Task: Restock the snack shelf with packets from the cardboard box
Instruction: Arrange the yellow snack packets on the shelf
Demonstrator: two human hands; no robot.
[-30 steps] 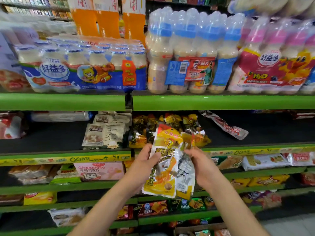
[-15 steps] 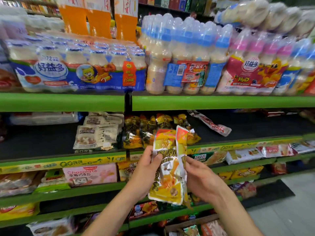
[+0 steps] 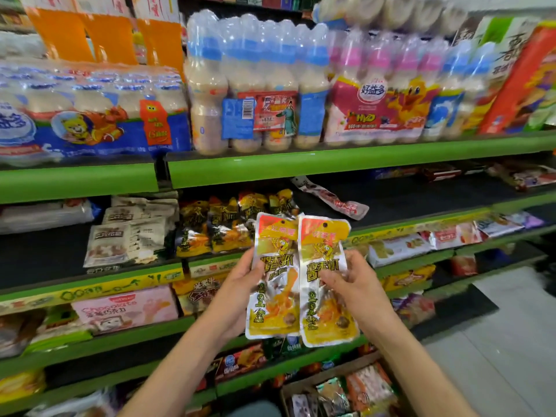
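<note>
Two glossy foil-plastic packets (image 3: pixel 275 278) (image 3: pixel 326 284) are reflecting light; clear shrink-wrap is gleaming over plastic bottles (image 3: pixel 255 85); the shelf edge (image 3: pixel 301 165) is showing smooth green paint; the near box (image 3: pixel 304 383) is showing matt brown cardboard.

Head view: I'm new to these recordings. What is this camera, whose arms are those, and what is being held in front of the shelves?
There is no robot here. A person wears a wide-angle camera on the head, looking forward and down, so the two bare arms are their own. The left hand grips one yellow packet, and the right hand grips a second packet of the same kind; they are held upright, side by side. Behind them stand green shelves: bottle packs on the upper one, and similar yellow snacks below. At the bottom edge is the cardboard box with more packets inside.
</note>
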